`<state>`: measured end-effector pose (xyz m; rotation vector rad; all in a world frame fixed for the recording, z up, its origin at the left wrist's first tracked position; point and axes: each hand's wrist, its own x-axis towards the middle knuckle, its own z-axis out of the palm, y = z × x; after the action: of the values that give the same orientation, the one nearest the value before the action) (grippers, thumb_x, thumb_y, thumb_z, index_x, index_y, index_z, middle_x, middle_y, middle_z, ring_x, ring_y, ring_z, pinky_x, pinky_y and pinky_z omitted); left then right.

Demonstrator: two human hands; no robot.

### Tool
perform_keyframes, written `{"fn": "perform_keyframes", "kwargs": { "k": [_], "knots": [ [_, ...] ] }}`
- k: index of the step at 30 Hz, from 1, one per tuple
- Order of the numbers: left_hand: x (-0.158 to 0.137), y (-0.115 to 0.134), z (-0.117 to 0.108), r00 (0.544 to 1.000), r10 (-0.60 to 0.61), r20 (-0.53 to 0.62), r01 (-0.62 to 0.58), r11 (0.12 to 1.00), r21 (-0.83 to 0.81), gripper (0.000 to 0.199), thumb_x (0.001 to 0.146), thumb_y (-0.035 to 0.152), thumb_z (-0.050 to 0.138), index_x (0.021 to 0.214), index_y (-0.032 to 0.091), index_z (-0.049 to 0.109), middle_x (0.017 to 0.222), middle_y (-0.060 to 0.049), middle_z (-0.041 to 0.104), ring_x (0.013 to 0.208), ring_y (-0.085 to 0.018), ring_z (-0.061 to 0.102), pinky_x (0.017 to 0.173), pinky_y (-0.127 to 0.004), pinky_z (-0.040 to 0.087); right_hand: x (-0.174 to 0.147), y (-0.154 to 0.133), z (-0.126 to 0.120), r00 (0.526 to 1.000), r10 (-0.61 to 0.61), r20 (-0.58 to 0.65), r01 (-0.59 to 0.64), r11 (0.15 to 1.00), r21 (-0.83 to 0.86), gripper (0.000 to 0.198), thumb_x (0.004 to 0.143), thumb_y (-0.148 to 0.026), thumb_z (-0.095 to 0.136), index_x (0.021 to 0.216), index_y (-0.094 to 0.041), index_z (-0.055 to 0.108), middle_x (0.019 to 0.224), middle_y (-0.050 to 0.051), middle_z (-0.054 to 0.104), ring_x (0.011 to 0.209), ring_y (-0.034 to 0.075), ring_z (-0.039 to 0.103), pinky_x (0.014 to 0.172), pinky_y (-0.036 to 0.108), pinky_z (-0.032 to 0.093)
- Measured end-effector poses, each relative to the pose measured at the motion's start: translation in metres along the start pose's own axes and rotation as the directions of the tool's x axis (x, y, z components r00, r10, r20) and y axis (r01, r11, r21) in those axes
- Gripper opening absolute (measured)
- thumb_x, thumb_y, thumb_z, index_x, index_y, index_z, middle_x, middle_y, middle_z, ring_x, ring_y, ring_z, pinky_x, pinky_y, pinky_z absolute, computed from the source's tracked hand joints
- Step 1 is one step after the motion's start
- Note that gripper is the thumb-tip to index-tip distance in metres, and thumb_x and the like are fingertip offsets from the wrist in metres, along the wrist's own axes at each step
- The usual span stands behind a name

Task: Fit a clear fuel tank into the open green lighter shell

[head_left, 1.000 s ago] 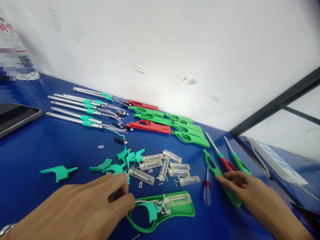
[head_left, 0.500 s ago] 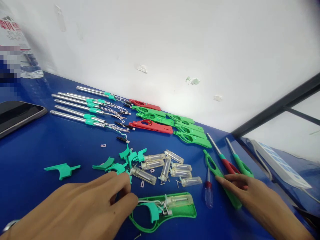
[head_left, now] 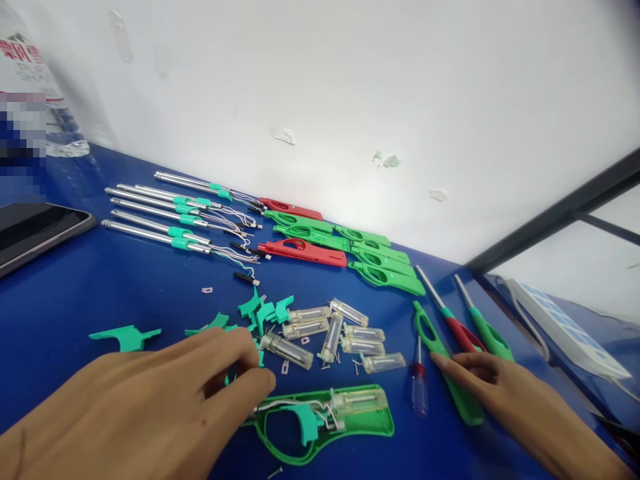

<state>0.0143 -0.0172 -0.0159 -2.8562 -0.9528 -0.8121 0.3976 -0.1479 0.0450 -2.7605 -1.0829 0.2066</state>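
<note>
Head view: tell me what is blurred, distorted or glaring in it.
Head view: even, soft light with faint shadows; the left hand looms large and slightly soft at the near edge; a pixelated patch masks the bottle at far left; the wide lens tilts the blue table; mild sheen on the metal lighter tubes; the clear gas tanks stay sharp.

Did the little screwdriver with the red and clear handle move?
No. The screwdriver lies in the same spot beside the green lighter shell; its slight shift in the picture matches everything else, so the camera moved.
</note>
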Motion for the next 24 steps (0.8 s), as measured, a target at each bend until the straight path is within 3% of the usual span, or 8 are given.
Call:
{"fn": "perform_keyframes", "kwargs": {
  "k": [7, 12, 16, 20, 22, 24],
  "knots": [
    [0.001, -0.002, 0.003, 1.000, 0.006, 0.001, -0.006, 1.000, 0.028, 0.043, 0.118, 0.070, 0.051, 0.121, 0.047, 0.088, 0.129, 0.007, 0.090, 0.144, -0.026, 0.085, 0.100, -0.025, 0.072, 0.000, -0.004, -0.001, 0.987, 0.102, 0.123, -0.107, 0.993, 0.042, 0.083, 0.065, -0.100, 0.053, 0.097, -0.032, 0.090, 0.109, 0.014, 0.099, 0.111, 0.050, 0.094, 0.094, 0.057, 0.065],
    [-0.001, 0.002, 0.000, 1.000, 0.013, 0.002, -0.014, 0.999, 0.046, 0.039, 0.115, 0.070, 0.056, 0.124, 0.048, 0.087, 0.124, 0.004, 0.090, 0.139, -0.027, 0.087, 0.098, -0.025, 0.073, -0.006, -0.012, -0.010, 0.983, 0.117, 0.141, -0.124, 0.991, 0.043, 0.087, 0.060, -0.100, 0.050, 0.099, -0.032, 0.088, 0.116, 0.015, 0.099, 0.118, 0.050, 0.093, 0.098, 0.056, 0.066],
    [-0.005, 0.004, -0.008, 1.000, 0.015, 0.006, -0.016, 0.998, 0.062, 0.037, 0.112, 0.071, 0.060, 0.125, 0.049, 0.086, 0.118, 0.002, 0.090, 0.131, -0.028, 0.089, 0.093, -0.026, 0.072, -0.005, -0.005, -0.012, 0.978, 0.112, 0.178, -0.121, 0.992, 0.043, 0.093, 0.065, -0.102, 0.048, 0.108, -0.032, 0.092, 0.110, 0.011, 0.099, 0.115, 0.047, 0.094, 0.098, 0.054, 0.067],
    [-0.009, -0.005, -0.021, 1.000, 0.011, -0.026, -0.010, 0.998, 0.064, 0.029, 0.111, 0.064, 0.064, 0.126, 0.048, 0.083, 0.107, 0.002, 0.088, 0.108, -0.026, 0.091, 0.077, -0.027, 0.067, 0.001, 0.006, -0.012, 0.976, 0.092, 0.196, -0.103, 0.994, 0.046, 0.094, 0.070, -0.104, 0.054, 0.115, -0.033, 0.095, 0.108, 0.008, 0.100, 0.110, 0.045, 0.096, 0.094, 0.052, 0.069],
    [-0.009, -0.012, -0.027, 0.990, 0.035, -0.137, -0.033, 0.999, 0.019, 0.020, 0.114, 0.049, 0.060, 0.121, 0.048, 0.078, 0.101, 0.006, 0.087, 0.083, -0.021, 0.088, 0.062, -0.030, 0.058, 0.001, 0.013, -0.011, 0.981, 0.089, 0.170, -0.098, 0.994, 0.044, 0.095, 0.071, -0.104, 0.052, 0.116, -0.032, 0.094, 0.111, 0.009, 0.100, 0.110, 0.045, 0.096, 0.093, 0.053, 0.071],
    [-0.009, -0.017, -0.033, 0.973, 0.077, -0.218, -0.083, 0.996, -0.019, 0.027, 0.114, 0.031, 0.050, 0.119, 0.048, 0.071, 0.097, 0.011, 0.085, 0.066, -0.017, 0.080, 0.053, -0.036, 0.049, -0.002, 0.024, -0.008, 0.992, 0.087, 0.095, -0.091, 0.995, 0.036, 0.097, 0.074, -0.107, 0.049, 0.115, -0.031, 0.093, 0.109, 0.011, 0.099, 0.103, 0.046, 0.096, 0.089, 0.055, 0.073]
  ]
}}
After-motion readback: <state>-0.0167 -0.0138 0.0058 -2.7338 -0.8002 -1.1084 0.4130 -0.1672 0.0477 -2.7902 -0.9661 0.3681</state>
